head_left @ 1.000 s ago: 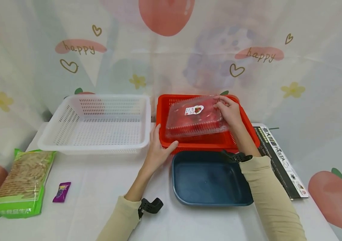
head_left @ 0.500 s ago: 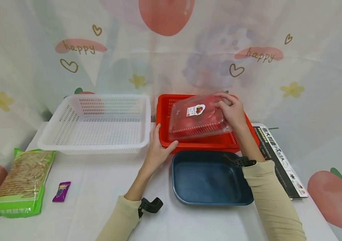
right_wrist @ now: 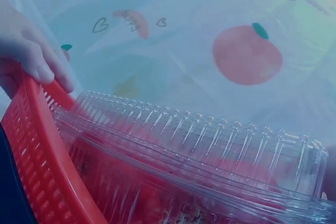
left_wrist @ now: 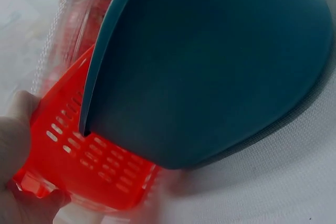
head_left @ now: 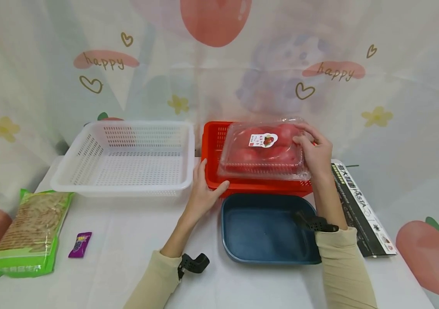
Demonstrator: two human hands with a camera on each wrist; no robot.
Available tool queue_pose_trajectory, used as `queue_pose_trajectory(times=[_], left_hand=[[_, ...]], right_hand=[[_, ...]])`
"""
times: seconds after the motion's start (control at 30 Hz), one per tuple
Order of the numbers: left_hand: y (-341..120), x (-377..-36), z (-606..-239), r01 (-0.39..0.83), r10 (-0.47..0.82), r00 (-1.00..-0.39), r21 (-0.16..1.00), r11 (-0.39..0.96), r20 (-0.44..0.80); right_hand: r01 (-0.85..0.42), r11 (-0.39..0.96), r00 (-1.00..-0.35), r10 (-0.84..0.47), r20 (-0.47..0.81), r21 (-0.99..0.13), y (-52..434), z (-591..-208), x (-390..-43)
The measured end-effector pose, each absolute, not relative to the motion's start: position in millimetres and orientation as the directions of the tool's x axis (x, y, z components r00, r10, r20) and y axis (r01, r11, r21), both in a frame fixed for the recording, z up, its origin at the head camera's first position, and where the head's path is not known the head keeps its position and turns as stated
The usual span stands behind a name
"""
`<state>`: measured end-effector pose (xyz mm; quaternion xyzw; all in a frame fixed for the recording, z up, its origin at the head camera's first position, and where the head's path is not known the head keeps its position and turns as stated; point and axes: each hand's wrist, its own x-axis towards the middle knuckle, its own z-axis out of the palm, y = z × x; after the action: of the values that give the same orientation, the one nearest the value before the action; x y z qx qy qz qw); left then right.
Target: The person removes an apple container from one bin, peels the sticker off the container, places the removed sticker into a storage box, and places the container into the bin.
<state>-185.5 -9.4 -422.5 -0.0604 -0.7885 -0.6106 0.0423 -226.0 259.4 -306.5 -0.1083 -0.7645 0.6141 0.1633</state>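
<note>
My left hand (head_left: 202, 189) grips the front left corner of a red slotted plastic basket (head_left: 213, 171); in the left wrist view its fingers (left_wrist: 21, 145) hold the basket end. My right hand (head_left: 316, 148) pinches the right edge of a clear plastic clamshell box (head_left: 263, 148) of red round fruit, with a white label on its lid. The box is over the red basket, overlapping its right end in the head view. In the right wrist view the ribbed side of the clamshell box (right_wrist: 210, 150) rises above the basket rim (right_wrist: 58, 145).
A dark blue basin (head_left: 269, 231) stands in front of the red basket. To the left are a white slotted basket (head_left: 126, 189), a green-edged bag (head_left: 30, 231) of brown food and a small purple packet (head_left: 80, 245). A black-and-white pasta box (head_left: 362, 210) lies at the right.
My right hand has drawn the clamshell box to the right and levelled out its slant. The left hand has stayed on the red basket's corner.
</note>
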Motion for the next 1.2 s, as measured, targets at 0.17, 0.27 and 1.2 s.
queue_pose_trajectory(times=[0.17,0.27,1.2], left_hand=[[-10,-184,-421,0.141,0.048,-0.99,0.956,0.256,0.133],[-11,-184,-422,0.141,0.048,-0.99,0.956,0.256,0.133],[-12,-170,-404,0.082,0.096,-0.994,0.946,0.313,0.054]], right_hand=[[-0.06,0.044,-0.893,0.443,0.073,-0.997,265,-306,-217],[-0.079,-0.058,-0.877,0.479,0.041,-0.995,268,-308,-210],[-0.219,-0.447,-0.925,0.379,0.038,-0.867,266,-293,-165]])
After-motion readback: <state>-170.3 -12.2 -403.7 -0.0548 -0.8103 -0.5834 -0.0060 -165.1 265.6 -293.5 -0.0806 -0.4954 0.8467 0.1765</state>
